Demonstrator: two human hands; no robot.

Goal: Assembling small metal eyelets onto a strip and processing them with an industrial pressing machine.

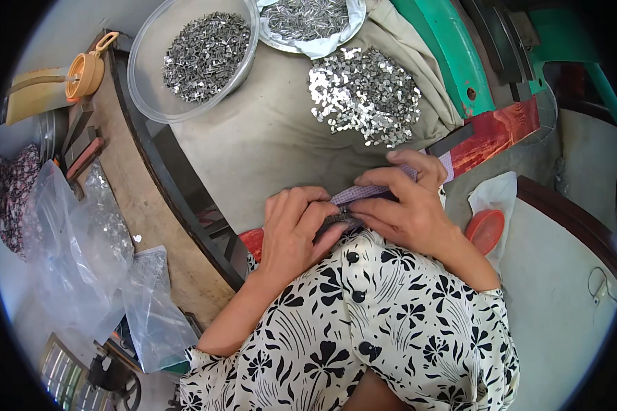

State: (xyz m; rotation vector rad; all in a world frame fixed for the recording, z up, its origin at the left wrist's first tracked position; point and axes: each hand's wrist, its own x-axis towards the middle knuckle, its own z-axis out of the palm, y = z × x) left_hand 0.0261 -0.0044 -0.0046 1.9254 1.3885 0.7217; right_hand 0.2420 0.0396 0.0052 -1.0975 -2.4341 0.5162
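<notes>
Close to my body, at the near edge of the cloth-covered work surface (253,161), both hands meet over a small dark metal piece (337,218). My left hand (288,226) is closed, its fingers curled and the thumb pressed in from below. My right hand (415,205) pinches at the same spot with thumb and index finger, while its other fingers arch above. Fingers cover most of the piece, so its full shape is hidden. A purple checked cloth (346,195) runs under and behind the hands. Beyond them lies a loose heap of small shiny flat metal pieces (363,96).
A clear plastic bowl (138,72) of small metal parts stands far left, beside a lined dish (353,31) of thin metal pins. Green machine framing (452,55) borders the right. Plastic bags (82,253) hang at left; a red oval dish (485,231) is at right.
</notes>
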